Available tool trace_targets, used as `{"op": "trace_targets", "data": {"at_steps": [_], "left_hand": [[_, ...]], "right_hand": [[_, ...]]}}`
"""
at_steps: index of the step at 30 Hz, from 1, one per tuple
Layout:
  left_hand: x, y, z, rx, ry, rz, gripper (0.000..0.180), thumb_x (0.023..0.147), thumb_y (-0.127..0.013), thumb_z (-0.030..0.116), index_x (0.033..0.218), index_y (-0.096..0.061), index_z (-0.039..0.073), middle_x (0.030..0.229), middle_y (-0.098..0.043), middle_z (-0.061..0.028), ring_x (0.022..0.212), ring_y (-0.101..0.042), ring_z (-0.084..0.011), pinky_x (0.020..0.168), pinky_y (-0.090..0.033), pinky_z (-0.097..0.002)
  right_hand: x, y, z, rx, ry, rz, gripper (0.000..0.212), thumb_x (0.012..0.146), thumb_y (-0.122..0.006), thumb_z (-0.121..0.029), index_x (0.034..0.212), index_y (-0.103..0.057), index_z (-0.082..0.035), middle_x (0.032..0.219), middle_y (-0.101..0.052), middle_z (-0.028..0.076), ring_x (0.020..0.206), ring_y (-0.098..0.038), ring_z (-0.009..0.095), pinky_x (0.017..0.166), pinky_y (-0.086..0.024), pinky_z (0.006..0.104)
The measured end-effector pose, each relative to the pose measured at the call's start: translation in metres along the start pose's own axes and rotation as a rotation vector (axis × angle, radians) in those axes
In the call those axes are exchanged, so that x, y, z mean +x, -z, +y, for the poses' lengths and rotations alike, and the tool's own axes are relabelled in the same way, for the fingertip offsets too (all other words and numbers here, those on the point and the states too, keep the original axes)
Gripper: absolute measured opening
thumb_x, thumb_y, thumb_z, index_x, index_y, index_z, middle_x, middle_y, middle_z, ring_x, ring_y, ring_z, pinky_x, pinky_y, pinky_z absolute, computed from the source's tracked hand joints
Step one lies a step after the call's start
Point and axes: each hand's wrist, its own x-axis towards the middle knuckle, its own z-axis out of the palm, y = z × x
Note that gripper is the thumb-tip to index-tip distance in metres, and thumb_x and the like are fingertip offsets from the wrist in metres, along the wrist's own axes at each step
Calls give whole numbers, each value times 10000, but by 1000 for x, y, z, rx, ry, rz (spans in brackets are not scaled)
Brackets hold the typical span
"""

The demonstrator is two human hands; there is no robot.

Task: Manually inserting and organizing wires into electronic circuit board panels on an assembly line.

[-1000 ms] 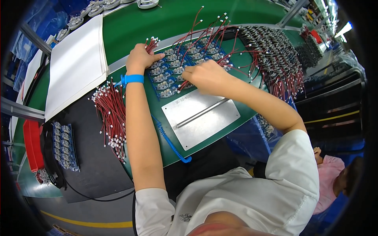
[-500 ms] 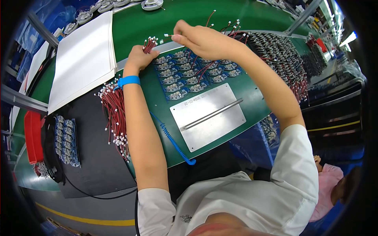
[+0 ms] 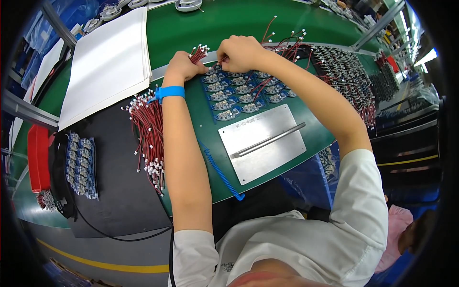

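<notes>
A: Wire bundle (image 3: 197,56) is gripped in the curled left hand (image 3: 183,67), beside the circuit boards (image 3: 220,96); one lead (image 3: 221,61) apparently pinched by right hand (image 3: 239,53).
B: Judged light, limp; best held near connectors (image 3: 202,48).

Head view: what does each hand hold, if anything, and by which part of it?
Left hand: a bunch of thin red wires with white plugs, gripped below these plugs. Right hand: the hold is hidden, so I cannot tell.
</notes>
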Motion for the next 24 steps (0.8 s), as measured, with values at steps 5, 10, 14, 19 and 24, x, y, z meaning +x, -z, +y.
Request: {"op": "trace_targets", "data": {"at_steps": [5,10,14,19,24], "left_hand": [[0,-1,3,17,20,9,275,622,-903,195,726,-699,43,688,-664,-58,599,-580,-155,601,-472,-317],[1,-1,-1,20,9,33,303,610,-910,210,740,-701,33,696,-663,-65,603,-581,-165,598,-468,-326],[2,0,-1,4,2,9,312,607,-907,214,747,-704,23,704,-661,-71,610,-582,-169,599,-464,-332],[0,0,1,0,6,19,300,613,-898,206,747,-704,20,703,-660,-70,608,-578,-173,612,-468,-339],[0,0,2,14,8,13,295,608,-894,200,745,-705,20,706,-669,-69,611,-585,-171,617,-472,-339]], "right_hand": [[10,2,3,111,-91,56,194,750,-676,-250,898,-754,-151,922,-735,85,881,-701,290,770,-561,419],[13,-13,-3,153,-46,112,204,769,-675,-263,909,-753,-138,885,-729,92,865,-700,287,758,-560,414],[12,-22,-5,84,16,213,205,775,-672,-269,900,-753,-128,849,-728,92,838,-705,284,742,-561,412],[18,-4,-4,160,-50,129,211,756,-686,-287,887,-749,-133,888,-729,102,870,-699,303,770,-558,423],[12,-14,-8,96,-46,126,220,764,-700,-292,899,-752,-126,894,-728,115,855,-697,305,760,-557,416]]}}
